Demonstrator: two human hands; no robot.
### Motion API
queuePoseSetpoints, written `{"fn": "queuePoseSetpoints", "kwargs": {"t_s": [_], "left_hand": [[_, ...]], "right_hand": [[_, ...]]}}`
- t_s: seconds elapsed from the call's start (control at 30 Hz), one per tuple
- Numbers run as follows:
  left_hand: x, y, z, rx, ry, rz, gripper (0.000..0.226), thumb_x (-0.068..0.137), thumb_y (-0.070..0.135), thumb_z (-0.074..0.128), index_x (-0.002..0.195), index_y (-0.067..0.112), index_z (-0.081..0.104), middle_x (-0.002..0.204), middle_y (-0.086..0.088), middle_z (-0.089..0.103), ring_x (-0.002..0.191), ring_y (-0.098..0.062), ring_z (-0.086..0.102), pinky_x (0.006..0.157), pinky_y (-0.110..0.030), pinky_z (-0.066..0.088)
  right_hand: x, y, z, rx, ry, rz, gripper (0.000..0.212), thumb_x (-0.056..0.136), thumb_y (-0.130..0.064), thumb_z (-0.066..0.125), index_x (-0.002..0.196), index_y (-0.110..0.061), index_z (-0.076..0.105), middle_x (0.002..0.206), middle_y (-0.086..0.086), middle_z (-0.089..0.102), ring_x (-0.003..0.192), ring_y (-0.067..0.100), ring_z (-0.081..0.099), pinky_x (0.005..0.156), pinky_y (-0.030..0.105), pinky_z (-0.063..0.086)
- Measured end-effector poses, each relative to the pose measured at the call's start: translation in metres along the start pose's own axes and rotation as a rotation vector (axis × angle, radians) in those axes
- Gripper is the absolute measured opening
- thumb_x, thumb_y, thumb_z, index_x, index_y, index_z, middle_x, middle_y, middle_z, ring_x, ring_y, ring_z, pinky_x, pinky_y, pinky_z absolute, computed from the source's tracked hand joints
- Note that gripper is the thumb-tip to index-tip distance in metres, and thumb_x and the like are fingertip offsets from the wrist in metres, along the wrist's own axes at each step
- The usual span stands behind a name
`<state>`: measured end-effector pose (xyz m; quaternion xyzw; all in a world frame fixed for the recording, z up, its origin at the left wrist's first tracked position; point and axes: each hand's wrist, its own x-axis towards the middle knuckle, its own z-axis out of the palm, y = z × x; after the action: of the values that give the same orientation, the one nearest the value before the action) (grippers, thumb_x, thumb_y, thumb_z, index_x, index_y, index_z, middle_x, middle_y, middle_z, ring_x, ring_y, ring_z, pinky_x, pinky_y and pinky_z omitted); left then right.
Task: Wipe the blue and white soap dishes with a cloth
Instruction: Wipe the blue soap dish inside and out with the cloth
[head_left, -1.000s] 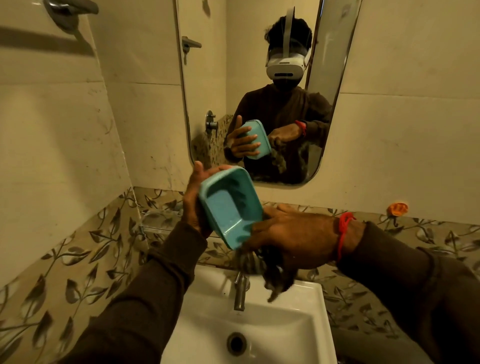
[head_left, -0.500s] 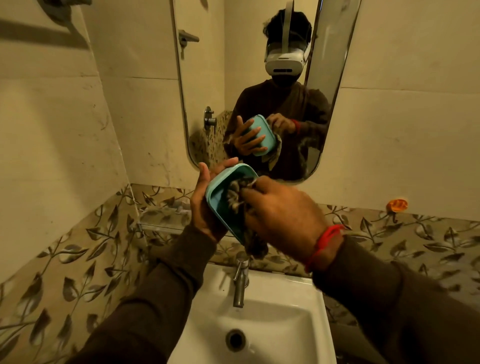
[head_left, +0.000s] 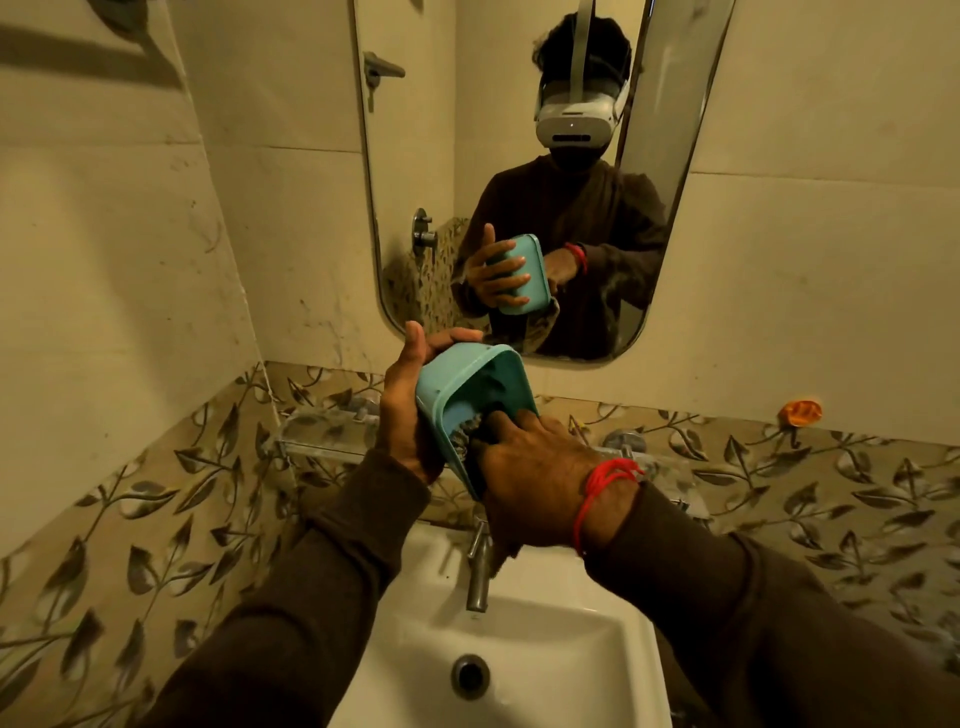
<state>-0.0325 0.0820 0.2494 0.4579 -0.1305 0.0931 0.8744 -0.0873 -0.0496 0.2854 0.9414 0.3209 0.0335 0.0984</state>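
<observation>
1. Two hands work above a white basin (head_left: 613, 639). The left hand (head_left: 402, 421) holds a blue soap dish (head_left: 441, 395) above the basin's tap (head_left: 478, 577), its grip closed round the dish from behind, thumb over the top rim.
2. The right hand (head_left: 524, 473) has its fingers pushed into the dish's hollow, its grip curled on a cloth (head_left: 465, 434) bunched against the inner wall. A red thread circles that wrist.
3. The dish is tilted on edge, opening turned toward the right hand. No white dish can be seen.
4. Risk: the dish looks like smooth, hard plastic, held one-handed over the basin. A hard push from the cloth could likely lever it out of the left hand's hold, dropping it onto the tap or into the basin.
5. Risk: the cloth's loose end hangs below the right hand, near the tap, and might snag there.
6. Shapes and surfaces: the dish is a rounded rectangle with a raised lip. The cloth looks dark, soft and crumpled. The basin is glossy and square-cornered, the tap dull metal.
</observation>
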Motion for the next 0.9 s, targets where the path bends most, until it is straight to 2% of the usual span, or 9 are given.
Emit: {"fn": "queuePoseSetpoints", "kwargs": {"t_s": [0.07,0.13,0.37,0.5,0.63,0.7,0.77,0.83,0.9], "left_hand": [[-0.001,0.000,-0.004,-0.005,0.014,0.009,0.059,0.102,0.056,0.031,0.102,0.009,0.068,0.099,-0.015,0.070,0.089,-0.030,0.067,0.084,-0.043,0.054],[-0.002,-0.001,-0.006,0.001,0.013,0.014,0.060,0.101,0.056,0.031,0.103,0.009,0.069,0.099,-0.015,0.070,0.089,-0.029,0.068,0.083,-0.042,0.056],[-0.007,-0.016,-0.007,-0.051,0.030,-0.025,0.063,0.102,0.058,0.030,0.098,0.011,0.072,0.093,-0.011,0.074,0.085,-0.028,0.071,0.076,-0.040,0.060],[-0.010,-0.024,-0.004,-0.071,0.023,-0.047,0.062,0.100,0.060,0.029,0.101,0.010,0.067,0.096,-0.012,0.073,0.087,-0.029,0.070,0.079,-0.042,0.058],[-0.005,-0.023,-0.003,-0.064,-0.012,-0.014,0.062,0.097,0.060,0.028,0.103,0.009,0.063,0.092,-0.008,0.076,0.085,-0.025,0.071,0.075,-0.036,0.059],[-0.001,-0.016,-0.002,-0.045,-0.039,0.024,0.061,0.095,0.061,0.034,0.103,0.009,0.065,0.092,-0.008,0.077,0.083,-0.023,0.073,0.072,-0.033,0.061],[0.002,-0.009,0.001,-0.034,-0.052,0.038,0.062,0.089,0.064,0.042,0.102,0.009,0.068,0.094,-0.009,0.077,0.084,-0.023,0.074,0.071,-0.034,0.061],[0.006,-0.006,0.000,-0.050,-0.052,0.046,0.064,0.092,0.063,0.036,0.101,0.010,0.071,0.094,-0.008,0.077,0.085,-0.023,0.074,0.072,-0.034,0.061],[0.007,-0.006,-0.004,-0.088,-0.027,0.052,0.067,0.097,0.062,0.025,0.105,0.009,0.066,0.097,-0.009,0.075,0.088,-0.024,0.071,0.074,-0.035,0.060]], "right_hand": [[0.001,0.001,-0.002,0.140,-0.008,0.017,0.045,0.092,-0.040,0.055,0.131,-0.019,0.053,0.130,0.010,0.046,0.120,0.030,0.042,0.101,0.045,0.034],[0.001,0.000,0.000,0.227,-0.031,0.048,0.039,0.095,-0.041,0.047,0.128,-0.021,0.054,0.129,0.009,0.046,0.120,0.028,0.039,0.103,0.045,0.031],[0.000,0.006,0.001,0.259,-0.176,0.056,0.035,0.096,-0.038,0.043,0.125,-0.025,0.057,0.123,0.009,0.047,0.120,0.030,0.038,0.103,0.048,0.026],[-0.001,0.015,-0.005,0.304,-0.265,0.028,0.036,0.098,-0.039,0.039,0.127,-0.028,0.056,0.120,0.010,0.053,0.116,0.028,0.045,0.103,0.049,0.034],[-0.004,0.023,-0.011,0.429,-0.099,0.055,0.031,0.097,-0.029,0.045,0.106,-0.011,0.068,0.102,0.012,0.068,0.096,0.029,0.062,0.082,0.039,0.051],[-0.006,0.028,-0.015,0.469,-0.065,0.026,0.030,0.096,-0.027,0.046,0.103,-0.011,0.070,0.100,0.010,0.069,0.091,0.027,0.064,0.081,0.041,0.054],[-0.009,0.032,-0.018,0.519,0.004,0.009,0.029,0.095,-0.029,0.046,0.092,-0.015,0.071,0.093,0.003,0.068,0.083,0.019,0.062,0.071,0.034,0.054],[-0.018,0.035,-0.022,0.600,0.125,0.039,0.029,0.093,-0.031,0.046,0.085,-0.019,0.071,0.088,-0.001,0.066,0.077,0.014,0.058,0.064,0.029,0.051],[-0.028,0.042,-0.026,0.722,0.311,0.090,0.032,0.088,-0.035,0.043,0.084,-0.018,0.070,0.086,-0.001,0.065,0.077,0.016,0.060,0.066,0.033,0.053]]}}
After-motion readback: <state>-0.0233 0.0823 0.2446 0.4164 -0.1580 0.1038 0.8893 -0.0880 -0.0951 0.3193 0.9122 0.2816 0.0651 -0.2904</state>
